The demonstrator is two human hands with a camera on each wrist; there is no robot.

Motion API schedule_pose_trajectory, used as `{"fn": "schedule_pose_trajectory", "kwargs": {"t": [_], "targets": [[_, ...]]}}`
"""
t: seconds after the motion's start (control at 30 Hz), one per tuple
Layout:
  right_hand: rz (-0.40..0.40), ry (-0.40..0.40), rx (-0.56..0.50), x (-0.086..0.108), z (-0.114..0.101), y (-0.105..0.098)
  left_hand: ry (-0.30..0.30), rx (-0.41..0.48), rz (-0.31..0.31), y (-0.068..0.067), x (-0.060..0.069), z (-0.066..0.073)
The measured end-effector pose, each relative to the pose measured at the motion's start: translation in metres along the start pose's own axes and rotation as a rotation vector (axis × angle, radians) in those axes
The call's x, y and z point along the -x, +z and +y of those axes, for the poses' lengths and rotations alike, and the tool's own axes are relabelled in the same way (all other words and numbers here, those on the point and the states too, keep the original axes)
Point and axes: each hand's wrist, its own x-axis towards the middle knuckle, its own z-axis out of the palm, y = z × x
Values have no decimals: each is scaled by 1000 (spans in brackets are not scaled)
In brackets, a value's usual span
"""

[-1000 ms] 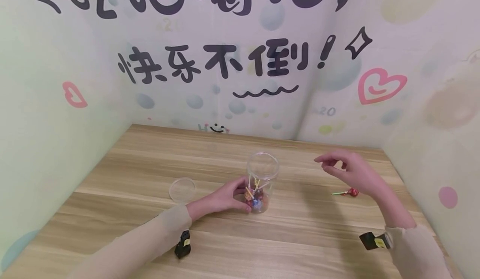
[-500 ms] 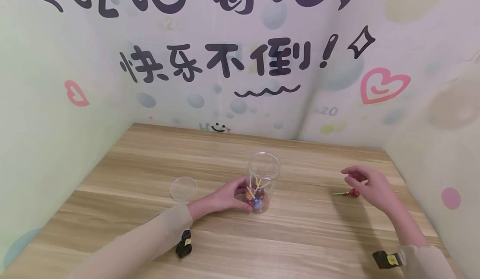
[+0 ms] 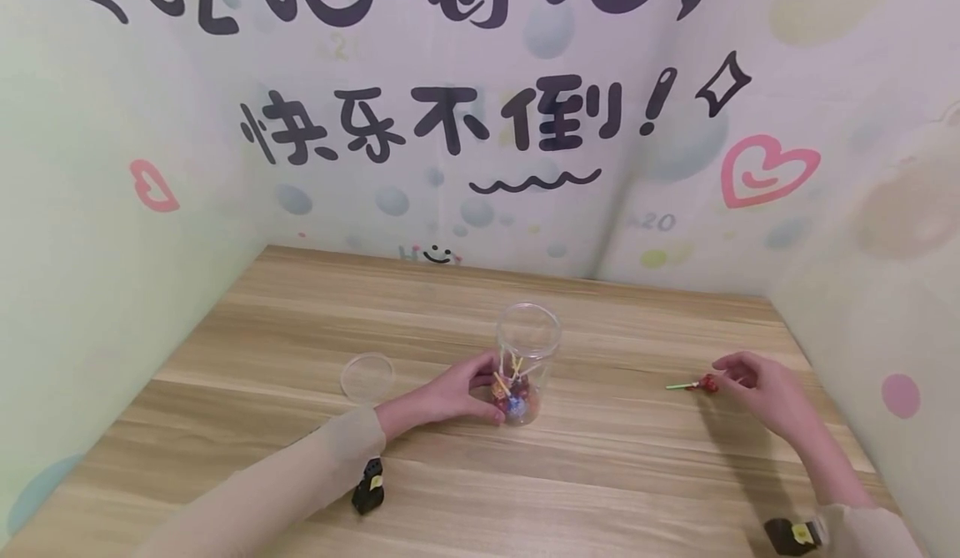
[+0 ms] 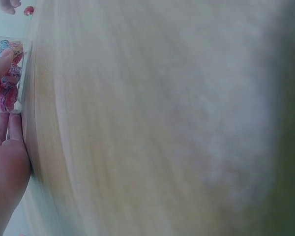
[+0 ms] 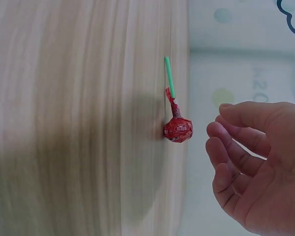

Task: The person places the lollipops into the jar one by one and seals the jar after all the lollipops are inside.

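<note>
A clear jar (image 3: 543,368) stands upright near the table's middle, with several wrapped lollipops (image 3: 516,405) inside, their sticks pointing up. My left hand (image 3: 442,395) holds the jar low on its left side. In the left wrist view, the thumb of that left hand (image 4: 9,169) lies across the front and its fingers reach along the base. To the right, a red-wrapped lollipop (image 5: 178,129) with a green stick lies on the table. Just above and beside its candy end hovers my right hand (image 5: 265,172), fingers loosely bent, holding nothing; a small gap separates them in the right wrist view.
A round transparent lid (image 3: 367,376) lies flat left of the jar, behind the left forearm. The wooden table (image 3: 600,491) meets printed walls (image 3: 420,224) at the back and both sides. Each wrist wears a black camera (image 3: 367,491).
My right hand has moved right and down, from above left of the red lollipop to beside its candy end. The left hand stays on the jar.
</note>
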Motion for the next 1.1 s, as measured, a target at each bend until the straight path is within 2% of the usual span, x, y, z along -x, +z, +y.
{"fn": "schedule_pose_trajectory", "kwargs": {"t": [0.23, 0.5, 0.67, 0.77, 0.97, 1.1], "targets": [[-45, 59, 15, 0, 4, 2, 21, 1, 1, 1, 0, -3], [-79, 28, -15, -5, 2, 12, 2, -4, -5, 0, 1, -1], [-78, 11, 4, -10, -1, 16, 7, -1, -15, 0, 0, -1], [-60, 29, 24, -13, -1, 17, 11, -3, -18, 0, 0, -1], [-47, 120, 68, -15, 1, 16, 2, -3, -19, -1, -1, -1], [-55, 111, 77, -17, 0, 18, 8, -2, -13, 0, -1, -3]]}}
